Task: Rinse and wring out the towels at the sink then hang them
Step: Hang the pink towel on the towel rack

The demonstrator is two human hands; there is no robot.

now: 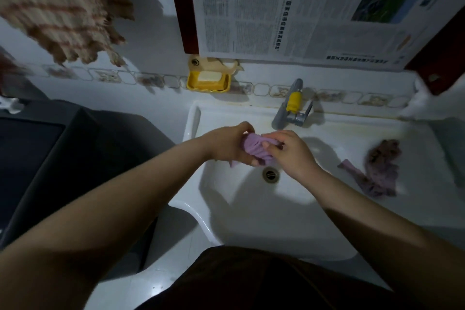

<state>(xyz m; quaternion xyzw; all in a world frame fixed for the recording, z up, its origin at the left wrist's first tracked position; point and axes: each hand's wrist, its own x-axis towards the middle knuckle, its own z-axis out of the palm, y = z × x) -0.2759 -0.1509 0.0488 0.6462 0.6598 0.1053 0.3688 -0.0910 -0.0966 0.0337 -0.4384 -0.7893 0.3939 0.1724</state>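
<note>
Now we hold the purple towel [254,150] above the sink [251,196], in the middle of the frame. Our left hand [227,145] and right hand [293,152] both curl their fingers around it. Another crumpled towel [380,171] lies on the sink's right edge, and a striped towel [57,5] hangs upper left.

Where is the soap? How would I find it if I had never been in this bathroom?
Start at the white sink and find the grey tap at its back edge. Look left along the patterned tile strip on the wall to a yellow soap dish fixed there. The soap is the pale block inside, below a cream fish-shaped backing.
</note>
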